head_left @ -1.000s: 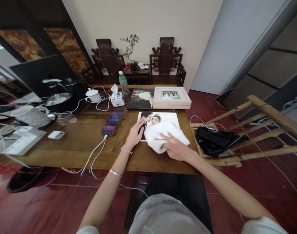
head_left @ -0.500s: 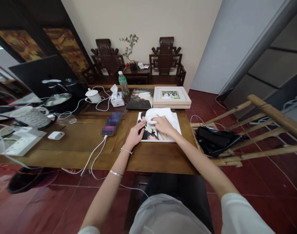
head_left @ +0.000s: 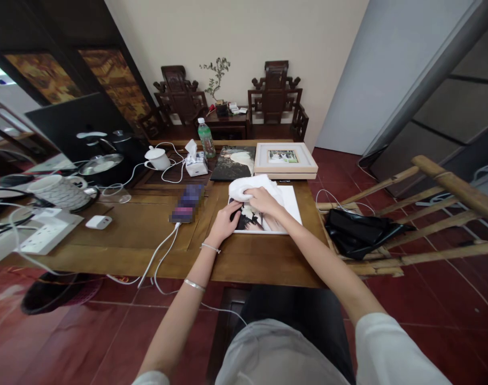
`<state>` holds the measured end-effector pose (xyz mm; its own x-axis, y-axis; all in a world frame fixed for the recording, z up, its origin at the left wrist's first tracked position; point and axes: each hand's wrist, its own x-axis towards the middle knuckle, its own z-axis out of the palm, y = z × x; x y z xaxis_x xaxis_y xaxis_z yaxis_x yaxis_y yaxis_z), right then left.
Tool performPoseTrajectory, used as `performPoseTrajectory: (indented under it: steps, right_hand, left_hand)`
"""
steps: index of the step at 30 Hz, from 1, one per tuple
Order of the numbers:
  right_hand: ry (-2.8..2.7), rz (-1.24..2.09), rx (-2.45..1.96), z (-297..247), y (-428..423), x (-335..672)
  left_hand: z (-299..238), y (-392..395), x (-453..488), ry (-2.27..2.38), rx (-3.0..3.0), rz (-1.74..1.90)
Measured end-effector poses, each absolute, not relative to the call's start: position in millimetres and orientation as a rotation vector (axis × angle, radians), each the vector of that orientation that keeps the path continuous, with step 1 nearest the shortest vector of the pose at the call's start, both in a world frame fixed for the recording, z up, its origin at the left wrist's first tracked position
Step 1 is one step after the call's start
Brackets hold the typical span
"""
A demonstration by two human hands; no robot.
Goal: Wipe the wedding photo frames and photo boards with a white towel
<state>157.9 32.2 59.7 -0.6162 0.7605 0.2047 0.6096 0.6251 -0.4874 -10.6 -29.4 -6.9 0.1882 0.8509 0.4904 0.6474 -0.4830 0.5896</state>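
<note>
A white-edged photo panel point(head_left: 292, 206) lies flat on the wooden table in front of me, with a picture of dark and pale figures. My right hand point(head_left: 263, 201) is closed on a bunched white towel point(head_left: 249, 184), pressed onto the panel's upper left part. The towel and both hands cover some of the picture. At the panel's left edge rests my left hand point(head_left: 226, 219), its fingers stretched out and holding nothing.
Behind the panel lie a dark photo panel point(head_left: 232, 170) and light wood picture frames point(head_left: 261, 170). Further left are a phone point(head_left: 187, 203) with a cable, a tissue box point(head_left: 196, 165), a bottle point(head_left: 206, 139) and a power strip point(head_left: 47, 235). A bamboo chair point(head_left: 428, 166) stands right.
My right hand has slid the towel left across the panel to its upper left corner, and more of the panel's right side shows. My left hand stays at the left edge.
</note>
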Motion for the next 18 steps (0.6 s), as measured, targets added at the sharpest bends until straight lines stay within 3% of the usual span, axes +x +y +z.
performPoseTrajectory:
  steps: [11,18]
  right_hand:
    - [-2.401,0.297,-1.379,43,16,256]
    - [-2.571,0.297,-1.265,36,-68,267]
  left_hand:
    - [-8,-30,-12,1.391,2.223,1.198]
    - [-6,-31,-10,1.395,2.223,1.194]
